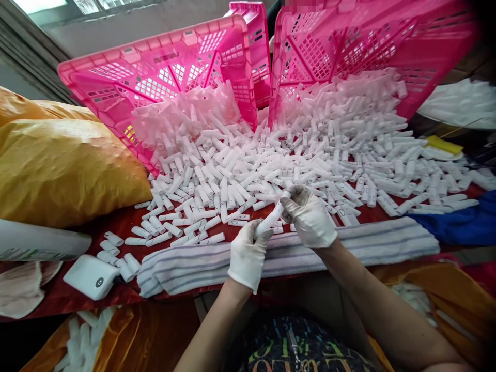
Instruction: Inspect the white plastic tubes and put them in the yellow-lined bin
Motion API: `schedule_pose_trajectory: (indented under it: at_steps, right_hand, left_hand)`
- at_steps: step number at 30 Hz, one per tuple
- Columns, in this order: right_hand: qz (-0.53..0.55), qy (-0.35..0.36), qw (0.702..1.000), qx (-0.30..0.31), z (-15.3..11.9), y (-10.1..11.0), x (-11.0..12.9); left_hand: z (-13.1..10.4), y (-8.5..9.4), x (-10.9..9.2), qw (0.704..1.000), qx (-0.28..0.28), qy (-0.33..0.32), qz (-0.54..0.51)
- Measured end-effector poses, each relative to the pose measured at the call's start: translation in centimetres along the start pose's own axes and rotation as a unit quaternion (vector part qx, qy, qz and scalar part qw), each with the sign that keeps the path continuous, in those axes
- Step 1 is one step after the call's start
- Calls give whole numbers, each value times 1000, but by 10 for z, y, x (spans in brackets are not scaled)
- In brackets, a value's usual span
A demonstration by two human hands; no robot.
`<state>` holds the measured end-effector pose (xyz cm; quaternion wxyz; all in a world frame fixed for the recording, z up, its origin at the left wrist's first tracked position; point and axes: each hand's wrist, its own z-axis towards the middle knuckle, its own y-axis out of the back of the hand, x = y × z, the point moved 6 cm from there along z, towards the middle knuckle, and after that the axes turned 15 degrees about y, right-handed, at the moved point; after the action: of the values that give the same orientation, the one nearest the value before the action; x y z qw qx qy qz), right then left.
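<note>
— Far left?
— Bulging yellow sack (70,173), glossy, creased; then pink lattice basket (147,67), tipped, presumably to spill loose tubes (213,178) within reach.
— Centre?
— Gloved left hand (248,254), fingers curled round the lower end of a smooth white tube (271,218), held aslant above the table (120,295); folded striped towel (289,258), soft, perhaps laid as padding; gloved right hand (310,214), pinching the tube's upper end, probably to steady it.
— Farther right?
— Second tipped basket (364,51), stiff plastic.
</note>
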<state>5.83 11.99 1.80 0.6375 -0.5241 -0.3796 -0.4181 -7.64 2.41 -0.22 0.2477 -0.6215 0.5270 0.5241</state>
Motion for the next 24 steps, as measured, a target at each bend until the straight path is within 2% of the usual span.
schedule_pose_trajectory:
  at_steps: [2,4,7,10,11,13,15,17,19,20,21,22,23,24]
  right_hand:
    - [-23,9,1000,18,-5,-1,4]
    - [-52,11,996,64,-10,-4,6]
    - [-95,32,987,124,-14,-8,8]
    - [-113,54,983,134,-12,-6,9]
    - [-118,62,981,139,-10,-5,9]
    - [-119,86,976,161,-7,-3,12]
    - [-101,108,969,199,-6,-2,16]
    - [-73,111,961,242,-7,-2,21]
    - [-60,97,955,273,-9,1,24]
    - [-59,91,954,279,-10,4,26]
    - [-63,89,954,278,-12,7,27]
    - [-73,89,956,270,-13,12,28]
    - [-87,91,958,257,-15,18,29]
    - [-103,91,961,242,-17,23,29]
  left_hand:
    - [-3,-6,-3,999,32,26,-17]
    - [-6,-8,-9,998,47,22,-32]
    - [-7,-4,-18,999,14,-12,-34]
    - [-6,-1,-16,999,1,2,-46]
    - [-5,-2,-14,997,22,22,-66]
    - [-4,-8,-7,980,116,85,-134]
    - [-7,-17,-2,929,255,160,-217]
    - [-13,-25,1,852,379,231,-279]
    - [-19,-32,3,785,451,288,-313]
    - [-21,-35,4,765,467,304,-323]
    - [-23,-39,4,758,471,310,-328]
    - [-23,-44,5,768,461,304,-325]
    - [-22,-48,5,794,437,286,-310]
    - [-21,-51,4,835,395,258,-284]
